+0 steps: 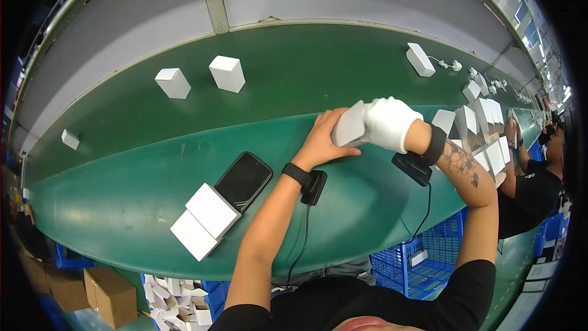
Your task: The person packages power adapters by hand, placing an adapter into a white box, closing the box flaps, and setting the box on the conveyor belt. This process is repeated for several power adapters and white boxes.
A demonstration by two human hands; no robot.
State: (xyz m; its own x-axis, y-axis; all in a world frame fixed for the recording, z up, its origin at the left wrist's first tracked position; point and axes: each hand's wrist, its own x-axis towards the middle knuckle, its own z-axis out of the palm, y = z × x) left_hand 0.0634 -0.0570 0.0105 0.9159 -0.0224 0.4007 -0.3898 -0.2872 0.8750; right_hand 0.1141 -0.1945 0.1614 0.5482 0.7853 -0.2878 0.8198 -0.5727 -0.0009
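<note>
A small white box (349,125) is held above the green work surface, in front of me. Around its left side and underside wraps my left hand (320,141), bare, its thumb along the lower edge. My right hand (392,124), in a white glove, is curled closed against the box's right side; its fingertips are hidden, and I cannot tell what they grip. Each wrist wears a black band, with a small black cabled device (314,187) at the left one and another black device (411,168) at the right.
A black phone (245,178) lies beside two white boxes (213,209) at left. More white boxes (227,74) stand on the far green strip. White boxes and flaps (484,119) crowd the right, near another person (530,193). Below are a blue crate (422,263) and a bin of white boxes (174,300).
</note>
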